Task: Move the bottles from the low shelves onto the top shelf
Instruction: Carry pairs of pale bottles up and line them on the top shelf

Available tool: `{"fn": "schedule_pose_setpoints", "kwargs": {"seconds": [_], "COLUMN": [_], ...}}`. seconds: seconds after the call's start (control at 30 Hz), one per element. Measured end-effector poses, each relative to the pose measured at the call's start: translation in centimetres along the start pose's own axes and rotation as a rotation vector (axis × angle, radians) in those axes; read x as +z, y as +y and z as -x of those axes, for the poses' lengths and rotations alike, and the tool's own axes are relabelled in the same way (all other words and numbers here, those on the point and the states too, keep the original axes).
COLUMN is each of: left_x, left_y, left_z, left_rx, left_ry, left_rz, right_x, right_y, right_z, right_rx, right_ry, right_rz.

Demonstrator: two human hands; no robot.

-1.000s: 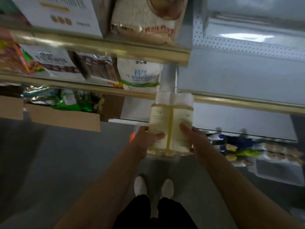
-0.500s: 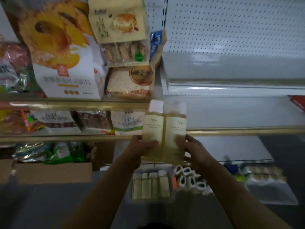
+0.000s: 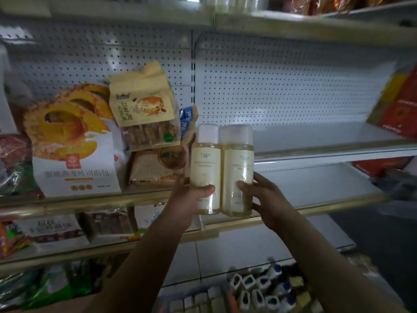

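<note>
Two pale yellow bottles with white caps are held upright side by side in front of the shelves. My left hand (image 3: 190, 197) grips the left bottle (image 3: 205, 168) low on its body. My right hand (image 3: 262, 195) grips the right bottle (image 3: 238, 170) the same way. The caps reach the level of a bare white shelf (image 3: 316, 136) with a pegboard back. Higher up runs the top shelf (image 3: 293, 28). Several more small bottles (image 3: 200, 300) stand in a tray at the bottom of the view.
Bread and snack bags (image 3: 74, 141) fill the left shelf beside the bottles. Red boxes (image 3: 401, 105) lean at the far right. Gold-edged shelf rails (image 3: 293, 213) jut out below the hands. Blue-capped bottles (image 3: 266, 288) lie on the lowest shelf.
Both hands have lifted the two bottles from down near the low shelf up to the middle shelves. The view has tilted upward with them.
</note>
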State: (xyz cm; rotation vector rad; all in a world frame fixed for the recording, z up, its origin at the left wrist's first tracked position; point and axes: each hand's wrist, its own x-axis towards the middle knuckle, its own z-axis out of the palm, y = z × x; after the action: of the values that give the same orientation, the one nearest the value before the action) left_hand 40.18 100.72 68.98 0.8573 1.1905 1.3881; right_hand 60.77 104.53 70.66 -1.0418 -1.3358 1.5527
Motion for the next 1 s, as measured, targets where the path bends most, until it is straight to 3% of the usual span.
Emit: {"fn": "schedule_pose_setpoints", "kwargs": {"seconds": [0.27, 1.0], "left_x": [2.7, 16.5], "left_y": [4.1, 23.3], "left_z": [-1.4, -7.7], "left_rx": [0.077, 0.449], "left_ry": [0.025, 0.075], "left_rz": [0.052, 0.017], "right_x": [-1.0, -9.8], "right_y": [-5.1, -26.1], "right_z": [-0.6, -9.9], "right_rx": [-0.110, -0.504], "right_ry": [0.032, -0.142], "right_rz": [-0.001, 0.055]}}
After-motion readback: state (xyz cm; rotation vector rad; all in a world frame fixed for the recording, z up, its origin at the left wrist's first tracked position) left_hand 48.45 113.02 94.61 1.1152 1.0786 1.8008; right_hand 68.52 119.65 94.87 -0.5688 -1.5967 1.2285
